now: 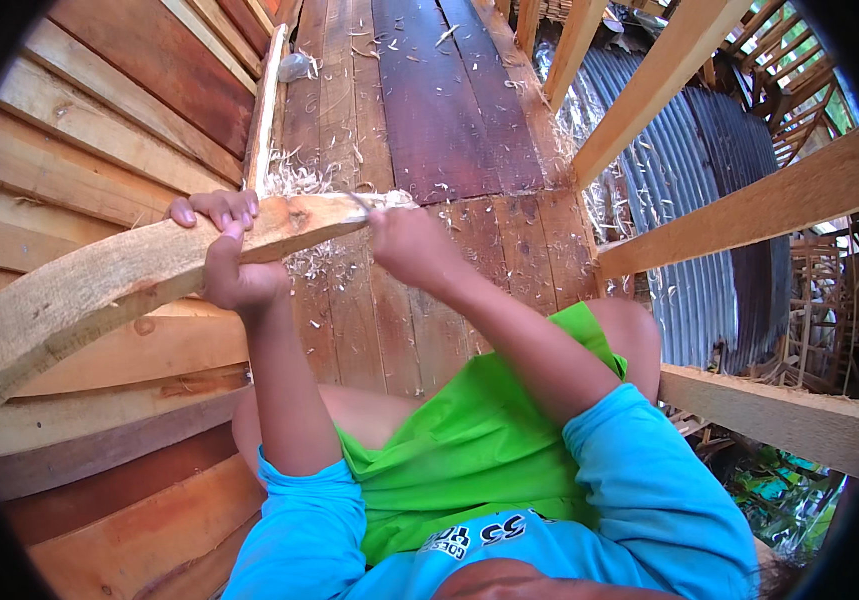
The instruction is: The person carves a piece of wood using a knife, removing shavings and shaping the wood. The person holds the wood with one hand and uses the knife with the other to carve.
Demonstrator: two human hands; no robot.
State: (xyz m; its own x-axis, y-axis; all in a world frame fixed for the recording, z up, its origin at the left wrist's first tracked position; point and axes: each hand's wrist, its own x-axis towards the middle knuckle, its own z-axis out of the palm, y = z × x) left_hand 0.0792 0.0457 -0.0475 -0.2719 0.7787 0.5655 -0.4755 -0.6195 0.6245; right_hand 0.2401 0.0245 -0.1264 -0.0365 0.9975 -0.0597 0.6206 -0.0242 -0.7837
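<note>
A long pale timber beam (99,280) runs from the left side to the middle of the view, its far end (394,198) roughly cut and whitish. My left hand (234,255) is closed round the beam, fingers over its far side and thumb on top. Close to the cut end, my right hand (414,245) is closed in a fist round a thin-bladed tool. Only a short dark blade (357,203) shows, lying against the wood; the fist hides its handle. Curled wood shavings (294,180) lie heaped just beyond the beam.
I sit on a plank floor (444,250) strewn with shavings. A board wall (89,110) stands on the left, with a small greyish lump (296,67) near its foot. Wooden rails (739,220) line the right, and corrugated metal sheets (689,200) lie beyond them.
</note>
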